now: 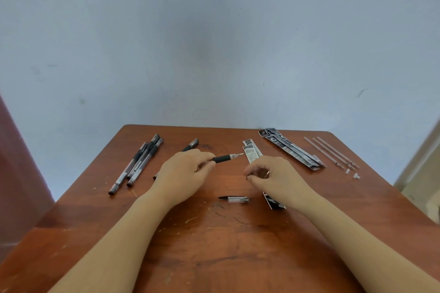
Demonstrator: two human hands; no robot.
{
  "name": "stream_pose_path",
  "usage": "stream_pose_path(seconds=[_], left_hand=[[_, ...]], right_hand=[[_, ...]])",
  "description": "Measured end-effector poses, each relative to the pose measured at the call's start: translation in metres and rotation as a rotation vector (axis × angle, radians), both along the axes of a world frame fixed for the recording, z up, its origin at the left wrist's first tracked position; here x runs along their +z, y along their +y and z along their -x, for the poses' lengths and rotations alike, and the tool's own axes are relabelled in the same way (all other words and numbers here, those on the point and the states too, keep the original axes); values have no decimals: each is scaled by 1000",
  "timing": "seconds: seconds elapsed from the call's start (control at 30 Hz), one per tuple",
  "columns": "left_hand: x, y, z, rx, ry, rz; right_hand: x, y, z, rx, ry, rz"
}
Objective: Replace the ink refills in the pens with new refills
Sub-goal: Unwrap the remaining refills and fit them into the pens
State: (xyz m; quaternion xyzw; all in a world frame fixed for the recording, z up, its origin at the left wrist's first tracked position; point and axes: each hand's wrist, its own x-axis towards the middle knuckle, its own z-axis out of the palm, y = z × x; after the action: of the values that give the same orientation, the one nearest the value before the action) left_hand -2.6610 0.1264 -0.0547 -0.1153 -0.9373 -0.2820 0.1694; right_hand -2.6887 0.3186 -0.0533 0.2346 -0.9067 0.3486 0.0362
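Nearest, low in the middle of the frame, a pen cap (pixel 234 199) lies alone on the wooden table (pixel 214 257). Just right of it, a torn wrapper (pixel 275 203) pokes out from under the right wrist.

Above that, the left hand (pixel 188 171) is closed around the barrel of a pen (pixel 223 157), whose bare tip points right, toward the centre. The right hand (pixel 273 176) hovers apart from the tip with its fingers curled in and thumb and forefinger close together. Whether they pinch something tiny I cannot tell.

Farther back, more pens (pixel 140 162) lie bunched at the left, and one pen (pixel 191 145) sits behind the left hand. Refill packets (pixel 290 150) lie centre-right, with loose refills (pixel 333 153) at the far right.

The held pen looks whole apart from its cap, so this one seems close to finished. The next move likely calls for the right hand to pick up the cap and line it up squarely with the tip.
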Motion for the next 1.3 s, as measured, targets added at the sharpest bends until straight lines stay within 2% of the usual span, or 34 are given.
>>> stream_pose_path(seconds=[0.43, 0.53, 0.67, 0.77, 0.87, 1.0, 1.2, 1.3], left_hand=[[1, 2, 0, 7, -15, 26], [1, 2, 0, 5, -21, 21], [0, 2, 0, -8, -16, -2], [0, 3, 0, -39, -17, -4], [-1, 4, -1, -71, -12, 2], [-1, 4, 0, -73, -11, -5], [-2, 3, 1, -31, -4, -15], [-2, 2, 1, 17, 15, -37]], right_hand=[[-1, -4, -4, 127, 1, -229], [-1, -4, -4, 75, 28, -144], [1, 1, -2, -107, 130, 122], [1, 3, -1, -140, 138, 244], [0, -1, -2, -63, 128, 180], [-1, -2, -1, -45, 213, 102], [2, 7, 6, -78, 250, 96], [8, 16, 11, -134, 221, 163]])
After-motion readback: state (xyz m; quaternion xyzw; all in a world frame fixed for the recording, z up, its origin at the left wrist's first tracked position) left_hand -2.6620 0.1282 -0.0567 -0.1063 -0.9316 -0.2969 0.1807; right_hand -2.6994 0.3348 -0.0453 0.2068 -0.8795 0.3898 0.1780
